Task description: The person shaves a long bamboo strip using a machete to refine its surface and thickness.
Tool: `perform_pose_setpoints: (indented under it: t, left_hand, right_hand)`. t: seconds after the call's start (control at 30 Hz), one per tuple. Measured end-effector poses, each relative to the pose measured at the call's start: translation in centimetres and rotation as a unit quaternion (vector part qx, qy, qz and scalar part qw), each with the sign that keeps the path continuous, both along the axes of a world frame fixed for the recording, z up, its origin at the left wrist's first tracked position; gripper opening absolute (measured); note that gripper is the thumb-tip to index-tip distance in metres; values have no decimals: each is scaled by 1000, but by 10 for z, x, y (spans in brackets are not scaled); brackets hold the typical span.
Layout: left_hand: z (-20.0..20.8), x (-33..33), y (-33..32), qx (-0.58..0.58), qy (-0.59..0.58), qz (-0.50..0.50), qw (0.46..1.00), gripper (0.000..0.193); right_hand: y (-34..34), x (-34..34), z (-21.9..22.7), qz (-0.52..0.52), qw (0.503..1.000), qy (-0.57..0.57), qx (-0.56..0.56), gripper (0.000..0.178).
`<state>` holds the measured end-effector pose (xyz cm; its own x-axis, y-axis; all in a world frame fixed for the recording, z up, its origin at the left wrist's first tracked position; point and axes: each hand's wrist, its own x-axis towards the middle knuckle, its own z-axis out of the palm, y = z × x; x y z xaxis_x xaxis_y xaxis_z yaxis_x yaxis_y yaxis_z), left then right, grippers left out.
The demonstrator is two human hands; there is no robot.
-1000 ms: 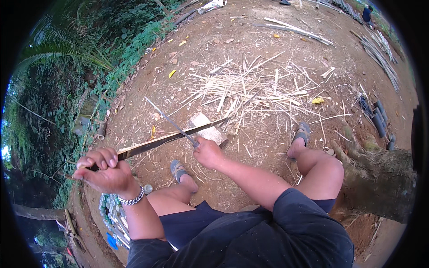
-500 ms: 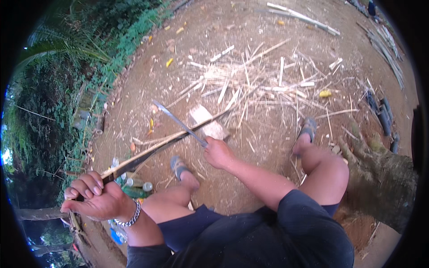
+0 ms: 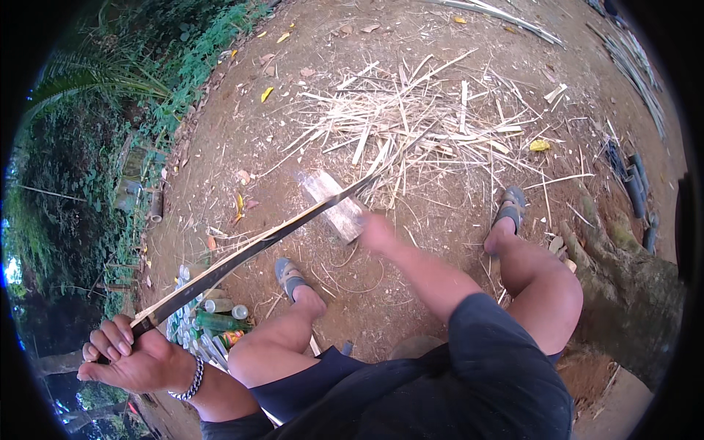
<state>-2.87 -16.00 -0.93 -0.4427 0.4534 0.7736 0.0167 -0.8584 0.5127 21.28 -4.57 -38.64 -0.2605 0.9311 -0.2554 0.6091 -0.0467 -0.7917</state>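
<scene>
My left hand (image 3: 143, 359), with a chain bracelet at its wrist, is closed round the near end of a long bamboo strip (image 3: 260, 246). The strip is dark on one side and pale along its upper edge. It runs up to the right, crossing over a pale wooden block (image 3: 346, 223) on the ground. Just right of the block is my right hand (image 3: 378, 233), smeared by motion. The knife that showed in it a moment earlier is only a faint blur now, near the block's far end.
Pale shavings and split pieces (image 3: 411, 121) lie heaped beyond the block. Glass bottles (image 3: 216, 315) stand beside my left leg. A thick tree root (image 3: 623, 293) is by my right knee. Long poles (image 3: 634, 70) lie at far right, and green plants (image 3: 147, 81) border the left.
My left hand has drawn down and left with the bamboo strip. My right hand has shifted right, and the knife, sharp before, is now smeared. The view has moved slightly.
</scene>
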Motion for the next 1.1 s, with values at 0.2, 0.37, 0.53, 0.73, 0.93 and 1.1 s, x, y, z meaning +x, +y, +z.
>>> perform_pose_setpoints:
  t: [0.2, 0.37, 0.53, 0.73, 0.93, 1.1]
  left_hand:
    - [4, -17, 10, -4, 1, -15, 1000, 39]
    - [17, -30, 34, -15, 13, -27, 999, 40]
    - [29, -53, 43, -63, 3, -22, 998, 39]
    - [39, -57, 74, -67, 17, 4, 998, 32]
    - [37, -71, 77, -60, 9, -48, 997, 33]
    - [29, -17, 77, -46, -43, 155, 986, 33]
  right_hand:
    - [-7, 1, -4, 21, 994, -27, -106, 31]
    - [26, -3, -3, -5, 999, -4, -50, 26]
    - [68, 44, -115, -32, 985, -108, -134, 28]
    - [93, 57, -134, -65, 960, -126, -239, 32]
    - [109, 63, -211, 50, 964, -223, -137, 33]
    - [90, 60, -188, -9, 979, -160, -127, 34]
